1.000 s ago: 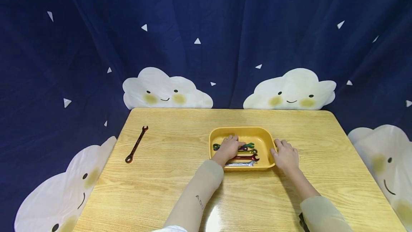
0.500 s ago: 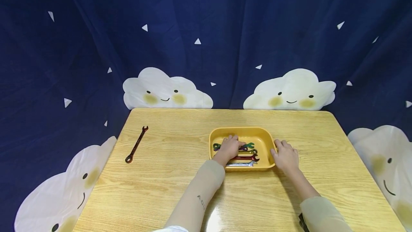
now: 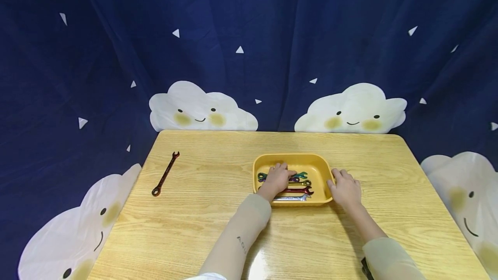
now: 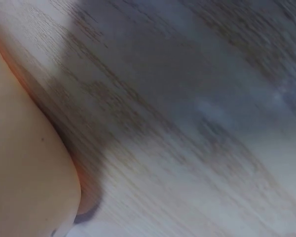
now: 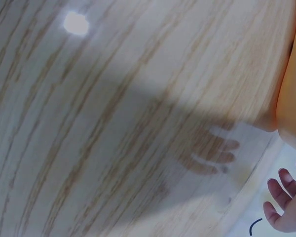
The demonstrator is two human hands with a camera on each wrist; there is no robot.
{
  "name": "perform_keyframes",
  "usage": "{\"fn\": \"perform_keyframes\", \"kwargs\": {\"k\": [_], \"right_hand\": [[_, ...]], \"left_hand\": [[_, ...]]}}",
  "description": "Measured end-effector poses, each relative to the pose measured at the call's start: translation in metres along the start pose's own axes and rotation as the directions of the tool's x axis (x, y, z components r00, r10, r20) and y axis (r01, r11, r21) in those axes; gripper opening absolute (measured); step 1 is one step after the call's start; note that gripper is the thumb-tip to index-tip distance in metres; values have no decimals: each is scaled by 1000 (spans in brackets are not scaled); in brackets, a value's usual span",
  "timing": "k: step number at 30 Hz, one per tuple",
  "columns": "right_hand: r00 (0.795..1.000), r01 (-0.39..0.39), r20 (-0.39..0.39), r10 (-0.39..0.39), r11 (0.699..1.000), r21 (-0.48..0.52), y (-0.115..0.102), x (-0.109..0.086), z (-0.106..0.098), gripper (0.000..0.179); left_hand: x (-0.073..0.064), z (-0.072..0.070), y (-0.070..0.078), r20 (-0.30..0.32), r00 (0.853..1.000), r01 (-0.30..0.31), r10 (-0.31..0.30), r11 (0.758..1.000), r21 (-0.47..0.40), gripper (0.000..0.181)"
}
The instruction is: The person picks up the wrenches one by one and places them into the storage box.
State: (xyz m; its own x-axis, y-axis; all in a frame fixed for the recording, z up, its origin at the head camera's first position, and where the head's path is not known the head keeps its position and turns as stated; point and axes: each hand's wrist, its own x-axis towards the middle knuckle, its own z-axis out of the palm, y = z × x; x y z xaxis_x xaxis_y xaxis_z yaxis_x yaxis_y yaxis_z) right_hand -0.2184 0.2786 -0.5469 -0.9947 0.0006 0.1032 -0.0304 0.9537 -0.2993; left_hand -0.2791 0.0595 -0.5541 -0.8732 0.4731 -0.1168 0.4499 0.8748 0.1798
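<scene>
In the head view a yellow tray [image 3: 323,172] holds several combination wrenches side by side: a green wrench [image 3: 301,175], a purple wrench [image 3: 294,180], a gold wrench [image 3: 303,182], a red wrench [image 3: 299,190] and a silver wrench [image 3: 292,198]. My left hand [image 3: 277,179] reaches into the tray from its left front and covers the middle of the upper wrenches. Its fingertips are partly hidden, so whether it grips one I cannot tell. My right hand [image 3: 345,188] holds the tray's right rim, thumb over the edge and fingers outside.
A dark red wrench [image 3: 166,173] lies alone on the wooden table [image 3: 202,228] at the left. Behind and beside the table hangs a dark blue curtain [image 3: 218,20] with white clouds. Both wrist views show mostly table surface.
</scene>
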Motion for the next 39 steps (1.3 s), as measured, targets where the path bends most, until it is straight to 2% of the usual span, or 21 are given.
{"fn": "perform_keyframes", "kwargs": {"k": [4,12,20,31,35,39], "right_hand": [[1000,-3,6,3,1000,4,0,0,0,42],[1000,-1,11,1,1000,-5,0,0,-1,43],[1000,-2,22,2,1000,-5,0,1,-1,43],[1000,-2,8,2,1000,5,-1,0,0,43],[1000,-7,10,7,1000,3,0,0,0,43],[1000,-4,13,4,1000,3,0,0,0,43]], "left_hand": [[-2,-2,0,15,1000,-5,5,1000,-1,36],[-5,-5,0,46,998,-47,45,997,57,37],[-11,-10,-6,57,992,-113,112,994,9,44],[-24,-22,-13,-43,975,-219,220,975,28,42],[-29,-27,-17,-99,963,-250,251,968,22,43],[-33,-30,-22,-174,944,-280,282,959,36,42]]}}
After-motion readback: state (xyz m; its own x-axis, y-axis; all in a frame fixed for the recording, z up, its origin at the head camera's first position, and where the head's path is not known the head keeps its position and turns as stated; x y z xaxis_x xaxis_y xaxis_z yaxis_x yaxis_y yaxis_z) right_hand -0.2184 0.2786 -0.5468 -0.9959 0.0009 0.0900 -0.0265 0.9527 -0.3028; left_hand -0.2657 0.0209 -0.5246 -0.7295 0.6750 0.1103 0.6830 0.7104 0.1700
